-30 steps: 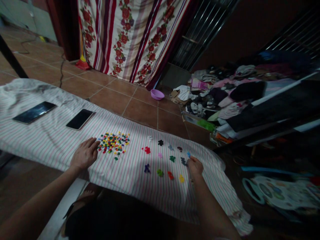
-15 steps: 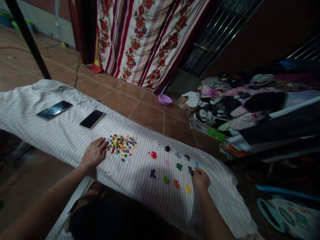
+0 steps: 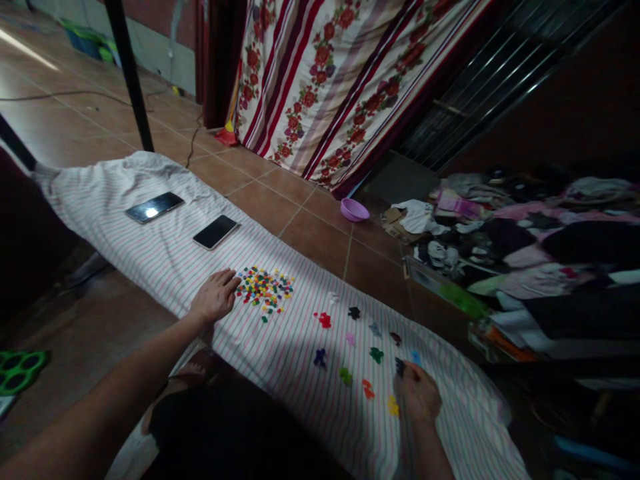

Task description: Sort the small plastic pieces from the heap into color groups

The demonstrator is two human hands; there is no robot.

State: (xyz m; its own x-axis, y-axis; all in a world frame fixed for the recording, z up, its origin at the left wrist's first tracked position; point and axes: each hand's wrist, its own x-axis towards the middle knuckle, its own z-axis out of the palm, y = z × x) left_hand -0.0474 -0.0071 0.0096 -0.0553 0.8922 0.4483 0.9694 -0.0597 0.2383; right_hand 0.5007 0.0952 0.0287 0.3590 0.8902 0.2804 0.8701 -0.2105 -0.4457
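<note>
My left hand [image 3: 216, 295] lies with its fingers stretched out at the left edge of a mixed heap of small coloured pieces [image 3: 265, 287]. On the right, my right hand [image 3: 423, 393] has its fingertips pinched together beside a small dark grey pile [image 3: 399, 367]. Whatever they may hold is too small to make out. A light blue pile [image 3: 415, 357] sits just beyond those fingers. Other single-colour piles lie around it, among them green [image 3: 376, 355], orange [image 3: 368, 389], yellow [image 3: 393, 405], brown [image 3: 395, 339] and red [image 3: 324, 320].
A striped cloth [image 3: 165, 267] covers the long surface. Two phones, one shiny [image 3: 155, 207] and one dark [image 3: 216, 232], rest on its left part. Beyond it, a purple basin [image 3: 355, 210] stands on the tiled floor, with heaped clothes [image 3: 505, 233] at the right.
The camera view has turned, so everything sits farther right in the picture. My left hand stays by the mixed heap, and my right hand stays by the dark grey pile.
</note>
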